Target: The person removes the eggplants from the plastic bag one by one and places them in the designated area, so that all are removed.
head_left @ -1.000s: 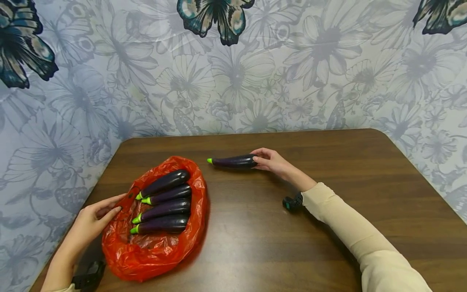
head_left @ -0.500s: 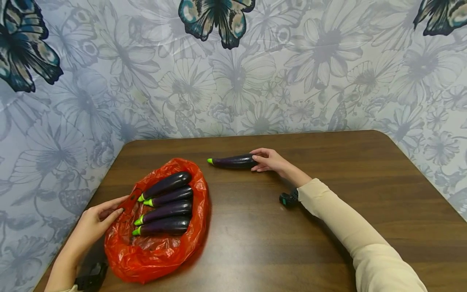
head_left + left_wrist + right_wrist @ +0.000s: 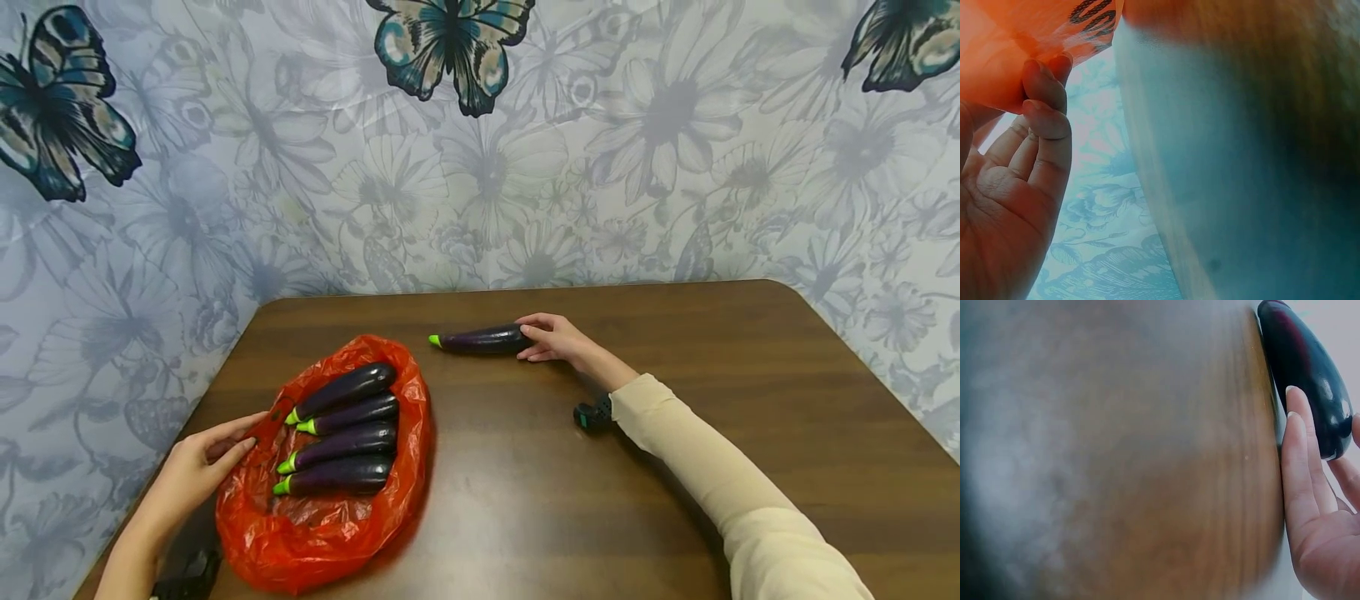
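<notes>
Red-orange plastic bag (image 3: 292, 557) with black lettering (image 3: 1092, 17), long glossy purple-black eggplants (image 3: 345, 475) with bright green tips (image 3: 282, 486), brown wood-grained table (image 3: 600, 508), grey-and-white floral wallpaper (image 3: 600, 183), teal, black and cream butterflies (image 3: 452, 42), cream sleeve (image 3: 712, 467)

Black, S-like print (image 3: 1092, 17) stood on the red bag (image 3: 1004, 56) (too little of it showed to read).
</notes>
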The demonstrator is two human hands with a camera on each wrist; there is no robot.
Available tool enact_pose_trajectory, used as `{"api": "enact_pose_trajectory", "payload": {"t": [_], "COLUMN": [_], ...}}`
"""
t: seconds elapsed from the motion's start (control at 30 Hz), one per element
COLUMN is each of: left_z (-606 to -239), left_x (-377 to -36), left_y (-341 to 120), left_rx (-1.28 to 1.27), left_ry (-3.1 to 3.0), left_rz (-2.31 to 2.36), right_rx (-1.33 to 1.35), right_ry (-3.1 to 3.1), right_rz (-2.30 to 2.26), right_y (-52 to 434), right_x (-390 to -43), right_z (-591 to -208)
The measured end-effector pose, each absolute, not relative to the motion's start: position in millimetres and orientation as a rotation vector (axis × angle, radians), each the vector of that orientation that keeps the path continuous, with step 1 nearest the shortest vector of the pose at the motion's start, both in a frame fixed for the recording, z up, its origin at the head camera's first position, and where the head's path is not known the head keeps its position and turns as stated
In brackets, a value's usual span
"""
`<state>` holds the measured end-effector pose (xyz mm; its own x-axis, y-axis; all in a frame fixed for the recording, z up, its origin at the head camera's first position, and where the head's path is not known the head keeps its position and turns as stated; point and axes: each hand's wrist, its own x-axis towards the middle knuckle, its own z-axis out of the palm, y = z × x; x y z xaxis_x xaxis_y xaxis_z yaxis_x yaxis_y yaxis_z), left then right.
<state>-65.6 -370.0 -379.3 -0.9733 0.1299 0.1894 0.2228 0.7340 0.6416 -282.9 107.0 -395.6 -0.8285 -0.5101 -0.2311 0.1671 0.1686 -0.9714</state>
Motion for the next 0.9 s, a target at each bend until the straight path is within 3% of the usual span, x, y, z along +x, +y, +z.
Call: {"api": "enact_pose_trajectory", "payload": {"t": [0.9], "left_z": [-382.8], "left_x": [-66.8], "left_y": [-371.1], "left_rx": [-0.282], "left_ry": [-2.812], "left_rz": [-1.050], "right_rx": [-0.298], "right_ry": [1.965], "right_rz": [-1.763], "right_y": [104.9], "right_x": [-285.1], "right_z": [-399.4]}}
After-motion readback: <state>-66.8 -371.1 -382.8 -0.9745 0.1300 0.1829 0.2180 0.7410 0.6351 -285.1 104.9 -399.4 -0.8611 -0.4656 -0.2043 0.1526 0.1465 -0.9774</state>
